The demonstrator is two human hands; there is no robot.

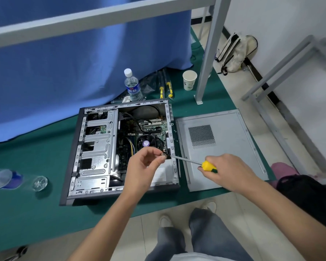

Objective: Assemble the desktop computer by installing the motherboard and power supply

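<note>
An open desktop case lies on its side on a green mat. Inside it sit the motherboard and a CPU fan; the silver power supply shows at the near right corner, partly behind my left hand. My left hand pinches a small screw between fingertips above the case. My right hand grips a screwdriver's yellow-green handle, and the shaft's tip meets the screw.
The removed grey side panel lies to the case's right. At the back stand a water bottle, a paper cup and two yellow-handled tools. A fallen bottle lies left. A metal post rises behind.
</note>
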